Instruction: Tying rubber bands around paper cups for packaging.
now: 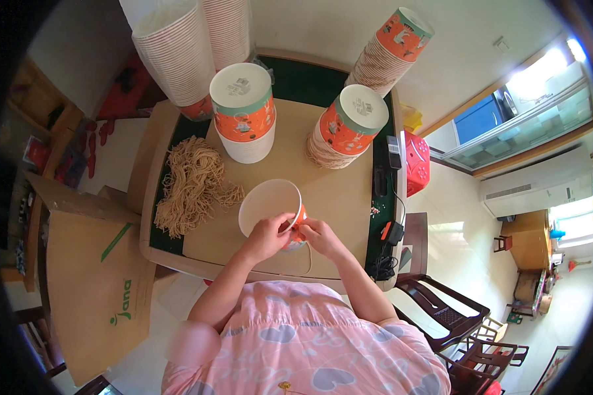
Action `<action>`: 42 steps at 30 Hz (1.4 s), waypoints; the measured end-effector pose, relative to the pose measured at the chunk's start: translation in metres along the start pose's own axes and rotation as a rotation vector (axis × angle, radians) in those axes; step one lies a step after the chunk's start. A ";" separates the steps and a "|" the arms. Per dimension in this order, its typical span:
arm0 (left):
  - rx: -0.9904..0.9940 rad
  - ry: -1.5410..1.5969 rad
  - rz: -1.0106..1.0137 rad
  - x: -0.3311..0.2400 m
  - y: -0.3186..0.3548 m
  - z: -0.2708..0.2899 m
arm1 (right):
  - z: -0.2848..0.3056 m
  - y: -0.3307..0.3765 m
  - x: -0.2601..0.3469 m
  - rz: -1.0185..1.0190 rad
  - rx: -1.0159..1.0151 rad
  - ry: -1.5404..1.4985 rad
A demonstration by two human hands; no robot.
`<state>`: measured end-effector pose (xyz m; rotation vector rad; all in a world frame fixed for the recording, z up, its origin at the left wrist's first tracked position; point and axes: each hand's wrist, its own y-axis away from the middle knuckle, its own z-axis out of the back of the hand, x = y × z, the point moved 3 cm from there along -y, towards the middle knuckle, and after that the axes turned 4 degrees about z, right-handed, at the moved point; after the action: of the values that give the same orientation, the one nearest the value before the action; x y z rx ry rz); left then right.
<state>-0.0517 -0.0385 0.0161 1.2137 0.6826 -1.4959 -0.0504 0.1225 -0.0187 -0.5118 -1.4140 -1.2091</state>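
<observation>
A white paper bucket (255, 205) with an orange printed outside lies tilted in front of me, its mouth facing up and left. My left hand (268, 236) reaches over the rim, closed on the bucket's wall, with fingertips partly inside. At the orange outer side my right hand (319, 237) is pinched close to the left fingertips. A thin beige cord (310, 258) hangs from below the right fingers and curves onto the table; its upper end is hidden by the fingers. Left of the bucket lies a loose heap of beige cords (194, 184).
Upside-down bucket stacks stand behind: one at the middle (245, 141), one with cords around it (339, 131), another at back right (390, 52). Tall white stacks (178, 56) rise at back left. A cardboard box (89, 283) stands left; a black adapter (392, 232) lies at the right edge.
</observation>
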 end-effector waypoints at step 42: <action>0.186 0.393 0.238 0.059 -0.041 -0.069 | 0.014 0.033 0.013 -0.013 -0.322 0.190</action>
<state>-0.0638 0.0133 -0.0679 1.6952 0.6369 -1.1519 -0.0317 0.1424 0.0084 -0.5911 -1.0690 -1.4659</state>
